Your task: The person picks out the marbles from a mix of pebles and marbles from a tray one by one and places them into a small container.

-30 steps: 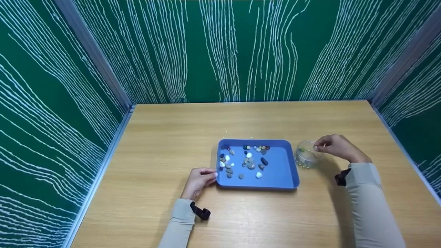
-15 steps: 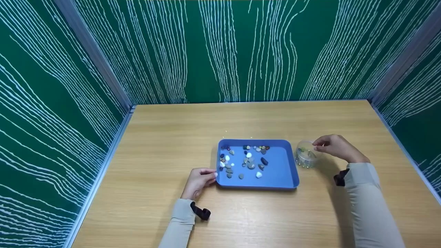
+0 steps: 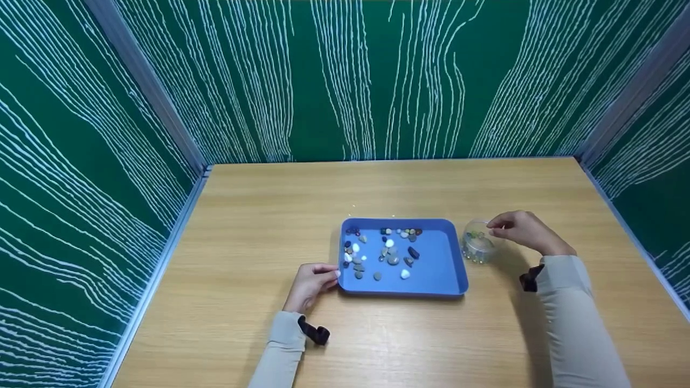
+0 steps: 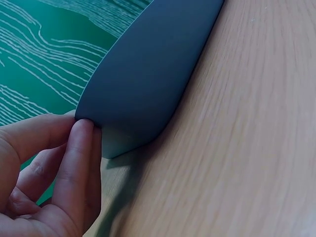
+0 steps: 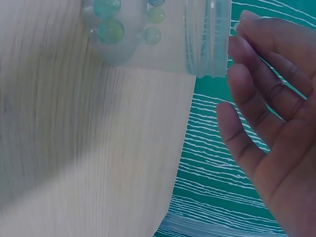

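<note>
My left hand (image 3: 311, 284) pinches the left wall of a blue tray (image 3: 439, 269) between thumb and fingers; the left wrist view shows that grip at the tray's corner (image 4: 143, 74). Several pebbles (image 3: 393, 259) and small coloured stones lie in the tray, mostly left and middle. To its right stands a clear plastic jar (image 3: 470, 251) holding several greenish glass marbles (image 5: 110, 31). Over the jar's mouth my right hand (image 3: 525, 231) brings thumb and forefinger together. A small pale piece (image 5: 237, 26) seems to show between those fingertips; its kind is unclear.
A wooden table (image 3: 253, 215) bears everything. Tiny pale specks (image 3: 353, 205) lie behind the tray. Green panels (image 3: 302, 81) with white wavy lines enclose the table at the back and sides.
The right hand has shifted slightly left over the jar's mouth, its fingertips still together. The left hand and the tray have stayed in place.
</note>
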`<state>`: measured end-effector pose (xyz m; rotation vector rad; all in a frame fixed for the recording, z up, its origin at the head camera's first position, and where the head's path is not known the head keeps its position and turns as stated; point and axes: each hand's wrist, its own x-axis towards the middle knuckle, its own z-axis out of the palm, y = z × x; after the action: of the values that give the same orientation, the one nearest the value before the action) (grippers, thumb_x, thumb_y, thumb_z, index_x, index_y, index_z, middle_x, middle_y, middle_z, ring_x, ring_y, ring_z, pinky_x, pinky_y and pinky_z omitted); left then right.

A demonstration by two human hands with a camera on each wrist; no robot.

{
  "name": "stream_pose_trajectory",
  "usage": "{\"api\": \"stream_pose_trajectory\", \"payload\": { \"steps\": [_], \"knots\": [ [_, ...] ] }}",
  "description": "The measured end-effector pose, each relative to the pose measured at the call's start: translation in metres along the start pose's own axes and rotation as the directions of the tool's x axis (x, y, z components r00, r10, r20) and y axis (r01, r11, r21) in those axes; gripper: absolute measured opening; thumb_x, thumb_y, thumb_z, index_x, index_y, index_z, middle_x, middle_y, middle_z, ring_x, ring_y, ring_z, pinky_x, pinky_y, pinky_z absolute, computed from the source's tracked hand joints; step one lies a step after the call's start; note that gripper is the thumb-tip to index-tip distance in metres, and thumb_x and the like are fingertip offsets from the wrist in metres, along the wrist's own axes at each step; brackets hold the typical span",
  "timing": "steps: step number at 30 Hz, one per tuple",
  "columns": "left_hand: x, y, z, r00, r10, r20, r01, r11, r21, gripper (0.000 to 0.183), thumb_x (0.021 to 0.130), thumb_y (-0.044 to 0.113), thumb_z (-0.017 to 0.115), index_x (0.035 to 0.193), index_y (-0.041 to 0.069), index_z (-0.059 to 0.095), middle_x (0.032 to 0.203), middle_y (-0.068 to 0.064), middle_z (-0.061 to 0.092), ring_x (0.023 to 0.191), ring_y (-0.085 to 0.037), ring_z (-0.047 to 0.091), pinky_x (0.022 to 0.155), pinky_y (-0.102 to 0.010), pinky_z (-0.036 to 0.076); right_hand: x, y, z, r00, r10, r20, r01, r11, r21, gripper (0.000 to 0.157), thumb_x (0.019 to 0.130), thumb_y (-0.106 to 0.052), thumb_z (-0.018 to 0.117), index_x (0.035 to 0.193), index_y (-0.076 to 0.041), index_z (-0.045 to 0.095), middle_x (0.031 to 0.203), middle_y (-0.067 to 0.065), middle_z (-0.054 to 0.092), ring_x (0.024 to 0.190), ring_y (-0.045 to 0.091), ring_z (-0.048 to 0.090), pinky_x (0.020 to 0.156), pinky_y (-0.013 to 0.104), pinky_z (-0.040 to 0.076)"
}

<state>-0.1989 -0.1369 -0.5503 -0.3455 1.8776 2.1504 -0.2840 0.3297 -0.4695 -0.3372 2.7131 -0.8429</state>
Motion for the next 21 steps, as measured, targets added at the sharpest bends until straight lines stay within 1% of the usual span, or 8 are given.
{"api": "stream_pose_trajectory", "payload": {
  "steps": [5,11,14,18,21],
  "knots": [
    [-0.001,0.001,0.001,1.000,-0.002,0.004,0.002,1.000,-0.011,0.031,0.083,-0.004,0.069,0.111,-0.015,0.063,0.091,-0.010,0.069,0.076,-0.011,0.067,0.076,-0.023,0.060,0.002,-0.001,0.002,1.000,-0.007,-0.002,0.007,1.000,0.009,0.027,0.094,-0.016,0.060,0.113,0.001,0.067,0.107,0.019,0.067,0.090,0.023,0.060,0.080,0.039,0.056],
    [-0.001,0.002,0.001,1.000,-0.010,0.002,0.010,1.000,-0.020,0.031,0.083,-0.006,0.068,0.111,-0.016,0.062,0.090,-0.009,0.069,0.074,-0.010,0.067,0.074,-0.022,0.060,0.004,-0.004,0.004,1.000,0.002,-0.001,-0.002,1.000,0.005,0.026,0.095,-0.015,0.059,0.114,0.000,0.067,0.110,0.020,0.066,0.093,0.025,0.059,0.082,0.041,0.056],
    [-0.001,0.000,0.000,1.000,0.009,0.007,-0.009,1.000,-0.016,0.031,0.083,-0.006,0.068,0.111,-0.018,0.061,0.088,-0.007,0.068,0.073,-0.009,0.066,0.073,-0.021,0.060,0.005,-0.006,0.006,0.999,-0.040,-0.026,0.040,0.999,-0.010,0.025,0.094,-0.014,0.060,0.112,0.000,0.068,0.109,0.020,0.067,0.090,0.024,0.059,0.077,0.032,0.056],
    [-0.002,0.000,0.000,0.999,0.035,0.013,-0.035,0.999,-0.013,0.032,0.083,-0.006,0.067,0.111,-0.020,0.060,0.088,-0.006,0.067,0.073,-0.009,0.065,0.073,-0.021,0.060,0.006,-0.010,0.007,0.997,-0.064,-0.041,0.064,0.998,-0.007,0.025,0.094,-0.015,0.061,0.112,0.001,0.068,0.108,0.019,0.067,0.089,0.023,0.058,0.074,0.026,0.053],
    [-0.002,0.000,0.000,1.000,0.026,0.010,-0.026,1.000,-0.014,0.032,0.083,-0.006,0.068,0.111,-0.019,0.060,0.087,-0.007,0.067,0.073,-0.009,0.066,0.073,-0.021,0.060,0.008,-0.015,0.008,1.000,-0.024,-0.020,0.024,1.000,0.013,0.028,0.095,-0.019,0.059,0.115,-0.002,0.067,0.111,0.018,0.066,0.093,0.025,0.057,0.080,0.034,0.054]
  ]
}}
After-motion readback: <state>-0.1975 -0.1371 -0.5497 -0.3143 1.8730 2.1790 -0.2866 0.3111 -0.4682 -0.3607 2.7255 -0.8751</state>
